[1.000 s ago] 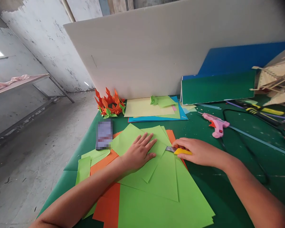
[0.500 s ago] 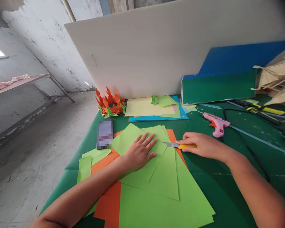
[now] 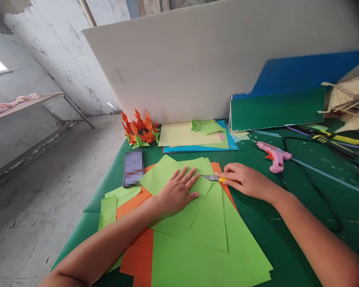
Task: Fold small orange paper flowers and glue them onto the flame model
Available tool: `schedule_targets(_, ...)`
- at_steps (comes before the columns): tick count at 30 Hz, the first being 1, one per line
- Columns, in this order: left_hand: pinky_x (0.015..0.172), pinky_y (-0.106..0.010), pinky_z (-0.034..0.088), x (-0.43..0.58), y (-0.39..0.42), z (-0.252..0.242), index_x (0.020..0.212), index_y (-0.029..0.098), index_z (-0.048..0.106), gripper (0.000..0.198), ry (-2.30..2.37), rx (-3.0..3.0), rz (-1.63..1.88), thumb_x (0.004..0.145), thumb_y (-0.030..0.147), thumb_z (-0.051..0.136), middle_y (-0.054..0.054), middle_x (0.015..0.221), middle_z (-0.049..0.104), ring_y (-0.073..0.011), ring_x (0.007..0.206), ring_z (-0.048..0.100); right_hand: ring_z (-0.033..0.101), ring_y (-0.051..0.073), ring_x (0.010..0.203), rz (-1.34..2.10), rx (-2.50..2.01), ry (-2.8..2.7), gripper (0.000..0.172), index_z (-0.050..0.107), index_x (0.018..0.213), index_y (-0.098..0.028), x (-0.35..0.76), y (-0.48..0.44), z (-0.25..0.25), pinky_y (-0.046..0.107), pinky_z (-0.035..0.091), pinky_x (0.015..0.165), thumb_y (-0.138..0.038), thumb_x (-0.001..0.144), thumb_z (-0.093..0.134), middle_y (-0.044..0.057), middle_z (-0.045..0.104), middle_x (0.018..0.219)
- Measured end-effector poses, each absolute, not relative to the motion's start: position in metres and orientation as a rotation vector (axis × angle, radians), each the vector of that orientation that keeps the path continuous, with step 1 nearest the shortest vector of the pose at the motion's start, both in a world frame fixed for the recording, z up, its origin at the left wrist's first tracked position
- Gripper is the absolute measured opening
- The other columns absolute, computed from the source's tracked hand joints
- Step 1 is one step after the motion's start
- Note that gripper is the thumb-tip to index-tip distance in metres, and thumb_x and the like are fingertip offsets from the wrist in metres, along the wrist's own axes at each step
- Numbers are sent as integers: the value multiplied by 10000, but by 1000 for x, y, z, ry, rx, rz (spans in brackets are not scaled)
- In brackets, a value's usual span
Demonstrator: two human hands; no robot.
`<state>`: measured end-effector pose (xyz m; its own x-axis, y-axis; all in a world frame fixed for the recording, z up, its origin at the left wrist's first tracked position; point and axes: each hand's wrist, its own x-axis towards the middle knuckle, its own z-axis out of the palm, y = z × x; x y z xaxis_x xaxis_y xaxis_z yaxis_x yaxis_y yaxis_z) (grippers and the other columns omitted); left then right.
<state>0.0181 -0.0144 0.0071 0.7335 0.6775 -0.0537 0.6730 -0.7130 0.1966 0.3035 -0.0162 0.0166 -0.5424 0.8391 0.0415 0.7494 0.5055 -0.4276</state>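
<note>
My left hand (image 3: 177, 189) lies flat with fingers spread, pressing on overlapping light green paper sheets (image 3: 194, 243). My right hand (image 3: 242, 179) pinches a yellow-handled knife (image 3: 212, 178), its grey blade pointing left at the edge of the small top green sheet (image 3: 200, 196). Whether the blade is inside a fold of that sheet, I cannot tell. The fingers hide most of the yellow handle. Orange paper (image 3: 137, 255) shows beneath the green stack.
Behind the stack are an orange paper crown (image 3: 140, 131), a phone-like blurred object (image 3: 133, 167) and cream paper (image 3: 182, 134). To the right lie a pink glue gun (image 3: 275, 155), its black cable (image 3: 323, 195) and a blue stick (image 3: 329, 175). A white board (image 3: 179, 67) stands behind.
My right hand has moved left with the knife, bringing its blade farther over the green sheets. My left hand stays flat on the paper.
</note>
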Motion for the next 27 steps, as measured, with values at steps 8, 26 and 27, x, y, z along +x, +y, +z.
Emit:
schedule_targets(8, 1195, -464, 178, 23, -30, 19, 1505, 196, 269, 633, 950, 2719, 5, 978, 546, 251, -63, 1597, 198, -274, 1479, 122, 597, 219, 877, 772, -1496, -2471, 407, 618, 1265, -389, 325, -17, 20, 308, 432, 681, -499, 881, 541, 37, 608, 1095)
schedule_targets(26, 1140, -583, 243, 19, -22, -2, 1488, 179, 333, 734, 1334, 2786, 99, 927, 646, 263, -160, 1574, 252, -403, 1457, 111, 582, 195, 796, 899, -1459, -2420, 390, 647, 1222, -413, 330, -14, 17, 299, 417, 663, -535, 878, 510, 35, 587, 1019)
schedule_targets(27, 1139, -585, 243, 19, -22, -1, 1488, 176, 332, 737, 1337, 2783, 90, 927, 647, 258, -161, 1575, 248, -405, 1456, 111, 580, 194, 793, 890, -1462, -2419, 395, 640, 1231, -412, 331, -14, 17, 300, 416, 663, -537, 881, 507, 36, 585, 1018)
